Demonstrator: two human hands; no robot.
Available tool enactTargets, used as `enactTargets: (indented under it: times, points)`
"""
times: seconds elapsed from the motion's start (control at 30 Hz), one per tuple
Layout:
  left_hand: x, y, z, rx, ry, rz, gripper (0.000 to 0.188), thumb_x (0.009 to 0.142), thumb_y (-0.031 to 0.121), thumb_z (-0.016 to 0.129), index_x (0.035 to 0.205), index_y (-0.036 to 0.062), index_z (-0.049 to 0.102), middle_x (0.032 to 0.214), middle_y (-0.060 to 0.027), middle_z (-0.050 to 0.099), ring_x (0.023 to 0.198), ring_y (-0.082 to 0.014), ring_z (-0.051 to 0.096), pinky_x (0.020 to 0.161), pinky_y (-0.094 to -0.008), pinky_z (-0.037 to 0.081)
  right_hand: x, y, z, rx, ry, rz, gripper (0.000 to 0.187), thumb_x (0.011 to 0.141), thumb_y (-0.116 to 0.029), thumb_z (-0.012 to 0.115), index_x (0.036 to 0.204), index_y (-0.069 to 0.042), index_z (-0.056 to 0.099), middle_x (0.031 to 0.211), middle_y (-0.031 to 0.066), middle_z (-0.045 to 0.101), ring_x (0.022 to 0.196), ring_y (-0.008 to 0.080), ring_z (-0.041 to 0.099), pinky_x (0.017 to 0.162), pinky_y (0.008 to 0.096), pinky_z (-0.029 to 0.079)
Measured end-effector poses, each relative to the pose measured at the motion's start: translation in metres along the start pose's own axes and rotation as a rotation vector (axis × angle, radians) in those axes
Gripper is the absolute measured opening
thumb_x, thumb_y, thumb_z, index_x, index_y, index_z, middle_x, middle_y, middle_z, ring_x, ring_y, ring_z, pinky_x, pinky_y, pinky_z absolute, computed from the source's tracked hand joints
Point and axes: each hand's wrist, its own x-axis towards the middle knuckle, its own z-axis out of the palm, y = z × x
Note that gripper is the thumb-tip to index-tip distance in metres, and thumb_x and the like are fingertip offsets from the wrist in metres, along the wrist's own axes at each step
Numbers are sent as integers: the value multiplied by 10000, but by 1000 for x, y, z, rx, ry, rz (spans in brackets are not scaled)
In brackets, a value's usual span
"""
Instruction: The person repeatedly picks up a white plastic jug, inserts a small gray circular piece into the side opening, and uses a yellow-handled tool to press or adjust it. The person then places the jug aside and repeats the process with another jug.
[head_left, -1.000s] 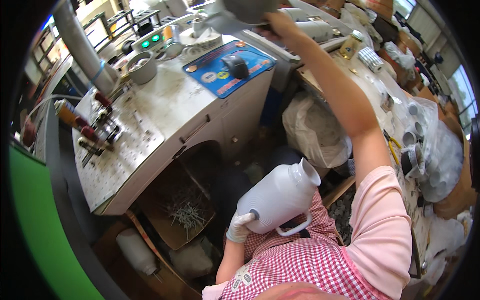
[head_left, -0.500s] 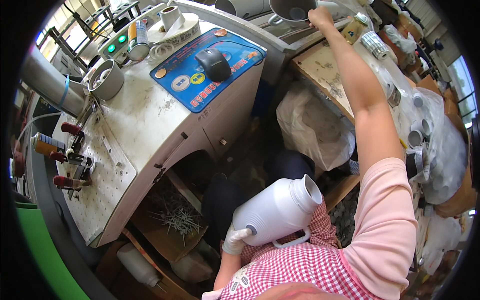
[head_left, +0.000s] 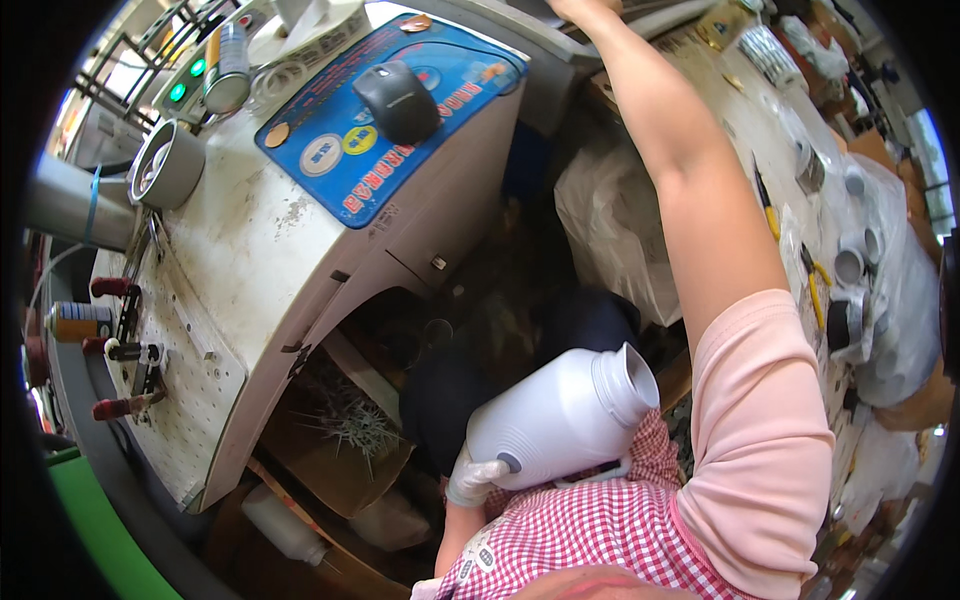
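Left hand [head_left: 474, 479] is steadying a grey jug [head_left: 553, 422] over the apron [head_left: 590, 520], fingers curled at its base; right hand [head_left: 583, 7] is outstretching past the counter [head_left: 265, 250]'s far right corner, grip unclear, this reach seemingly calling for steadiness.

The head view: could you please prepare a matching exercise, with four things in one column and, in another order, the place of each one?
1. pale grey jug
2. black mouse
3. round grey pot
4. thin grey pieces

A. on the blue mat
B. in the open brown box
C. against the gloved left hand
D. on the white worktop, left of the mat

Pairs: 1-C; 2-A; 3-D; 4-B
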Motion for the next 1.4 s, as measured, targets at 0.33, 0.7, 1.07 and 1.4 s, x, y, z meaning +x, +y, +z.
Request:
enactTargets:
  times: [0.33, 0.7, 1.07, 1.4]
  points:
    - [-12, -7, 26, 133, 111, 166, 814, 751, 267, 829, 1430, -52, 511, 1334, -148, 638, 1192, -284, 635, 1034, -414, 514, -144, 277, -106, -10, 163, -411, 355, 967, -324, 578, 909, -16, 744, 827, 224, 737, 849, 400, 724, 797, 491, 571]
    - [-84, -36, 112, -13, 395, 411, 505, 1005, 239, 671, 1431, 15, 519, 1349, -115, 616, 1237, -215, 612, 1049, -393, 518, -166, 401, -45, -56, 149, -184, 226, 988, -131, 528, 1079, 4, 685, 1030, 226, 720, 927, 389, 727, 740, 500, 580]
    - [-84, -53, 118, 135, 290, 514, 410, 1041, 199, 616, 1382, -16, 543, 1259, -136, 664, 1114, -212, 681, 926, -348, 568, -512, 220, -196, 1116, -1037, -569, 375, 1087, -214, 547, 1439, -109, 617, 759, -46, 535, 630, 22, 472, 529, 177, 370]
    - [-84, -52, 116, 134, 266, 488, 345, 1054, 152, 571, 1347, -29, 559, 1177, -131, 696, 957, -171, 726, 824, -312, 611, -571, 194, -192, 817, -751, -937, 441, 1013, -7, 585, 1436, -125, 625, 1058, 205, 737, 836, 280, 727, 759, 344, 566]
